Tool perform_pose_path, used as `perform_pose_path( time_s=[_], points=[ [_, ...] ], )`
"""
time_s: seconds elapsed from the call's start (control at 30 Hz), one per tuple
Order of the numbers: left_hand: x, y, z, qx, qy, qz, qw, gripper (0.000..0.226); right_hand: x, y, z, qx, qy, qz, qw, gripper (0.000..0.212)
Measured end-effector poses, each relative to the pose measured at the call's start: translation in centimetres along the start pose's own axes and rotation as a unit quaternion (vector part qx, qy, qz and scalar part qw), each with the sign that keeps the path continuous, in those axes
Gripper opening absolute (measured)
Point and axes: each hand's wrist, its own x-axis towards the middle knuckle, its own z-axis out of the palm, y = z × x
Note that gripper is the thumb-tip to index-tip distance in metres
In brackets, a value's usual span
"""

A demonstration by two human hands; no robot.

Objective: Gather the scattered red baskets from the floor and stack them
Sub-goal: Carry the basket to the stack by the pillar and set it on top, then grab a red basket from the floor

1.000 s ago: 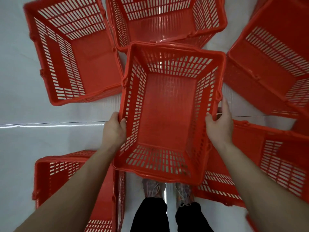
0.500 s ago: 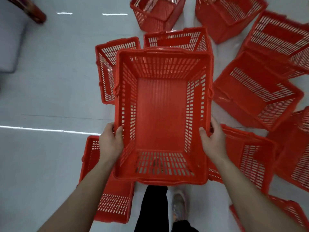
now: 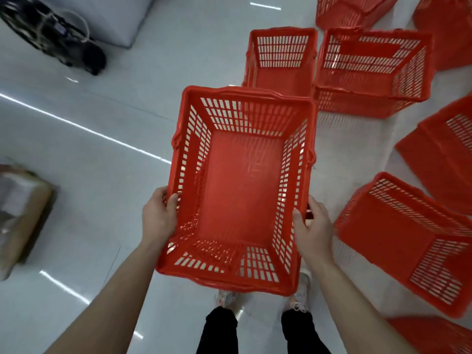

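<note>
As fingers [image 3: 171, 203] of the left hand [image 3: 158, 218] curl over its left rim & those of the right hand [image 3: 313, 231] grip the right rim, the red slotted plastic basket [image 3: 242, 185] hangs upright above the white floor [image 3: 102, 149]; other red baskets [image 3: 398, 241] lie scattered ahead & right.

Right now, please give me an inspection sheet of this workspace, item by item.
surface: glossy white floor, reflecting lights.
job's things: held basket, empty, off the floor; other baskets scattered ahead and at right.
clutter: cardboard box at left; dark object top left, blurred.
grippers: left hand and right hand each grip a side rim of the held basket.
cables: nothing seen.
surroundings: pale block top left; shoes under the basket.
</note>
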Motion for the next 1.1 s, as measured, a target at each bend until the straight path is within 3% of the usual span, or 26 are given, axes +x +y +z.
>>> perform_pose_path(
  time_s=[0.17, 0.6, 0.8, 0.93, 1.1],
  points=[
    [2.0, -7.6, -0.9, 0.019, -0.021, -0.012, 1.0, 0.034, -4.7, 2.3, 7.9, 0.007, -0.03, 0.076, 0.997, 0.038],
    [9.8, -21.1, 5.7, 0.008, -0.166, 0.018, 0.986, 0.033, -10.3, 10.4, 22.6, -0.01, 0.021, 0.167, 0.986, 0.038],
    [9.4, -23.0, 7.9, 0.057, -0.224, 0.056, 0.971, 0.045, -8.3, 12.5, 24.0, -0.022, -0.048, 0.23, 0.972, 0.039],
    [6.6, -22.1, 8.3, 0.132, -0.253, 0.086, 0.954, 0.067, -9.7, 13.4, 22.5, -0.123, -0.109, 0.251, 0.954, 0.067],
    [1.9, -17.3, 9.2, 0.218, -0.291, 0.186, 0.913, 0.076, -12.4, 13.5, 15.9, -0.237, -0.126, 0.252, 0.93, 0.072]
  ],
)
